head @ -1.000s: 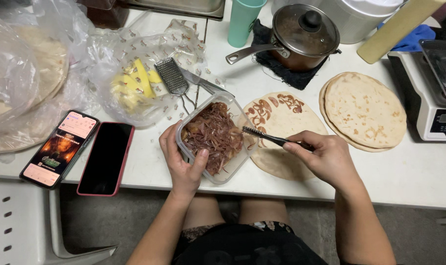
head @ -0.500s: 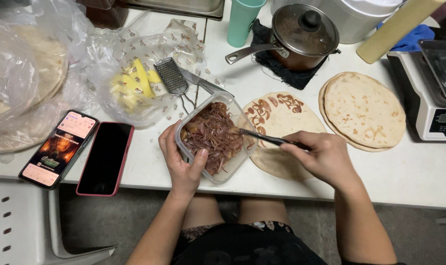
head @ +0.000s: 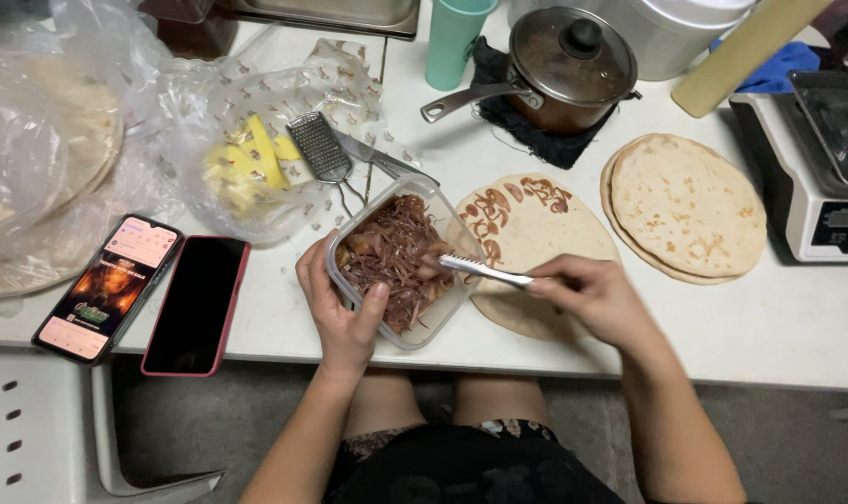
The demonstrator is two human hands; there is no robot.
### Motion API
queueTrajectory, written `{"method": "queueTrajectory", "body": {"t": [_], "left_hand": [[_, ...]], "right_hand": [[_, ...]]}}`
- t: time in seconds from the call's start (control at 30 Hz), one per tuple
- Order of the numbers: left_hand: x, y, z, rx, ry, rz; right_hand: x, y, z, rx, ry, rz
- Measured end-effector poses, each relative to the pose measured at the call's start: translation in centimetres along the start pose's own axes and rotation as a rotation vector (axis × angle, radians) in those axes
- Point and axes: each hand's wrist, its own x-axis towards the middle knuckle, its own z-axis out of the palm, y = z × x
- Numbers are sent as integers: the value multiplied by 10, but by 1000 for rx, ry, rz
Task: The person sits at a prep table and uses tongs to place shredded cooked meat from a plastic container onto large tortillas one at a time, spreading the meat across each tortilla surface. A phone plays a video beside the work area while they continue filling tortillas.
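Left hand (head: 345, 313): my fingers wrap the near wall of the tub (head: 349, 280), closed on it.
Right hand (head: 597, 301): pinched shut on the fork (head: 485, 272), tines in the meat (head: 396, 261).
Tub: at table edge, beside the tortilla (head: 545, 224); light, thin, likely flexes; best gripped by the rim.
Meat: soft, loose shreds, probably greasy.

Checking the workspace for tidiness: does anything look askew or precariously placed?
Two phones, one with a lit screen, one dark, lie at the table's near edge, their lower ends overhanging slightly. Nothing is spilled.
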Motion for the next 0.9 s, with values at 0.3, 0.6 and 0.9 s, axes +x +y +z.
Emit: {"method": "queueTrajectory", "body": {"t": [0.3,0.6,0.9], "left_hand": [[1,2,1,-15,5,15],[0,1,0,-8,-12,27],[-1,0,0,-50,-26,12]], "right_hand": [[-6,-10,10,-246,197,-169],[0,-22,23,-483,190,-80],[1,-32,36,-519,202,-102]]}}
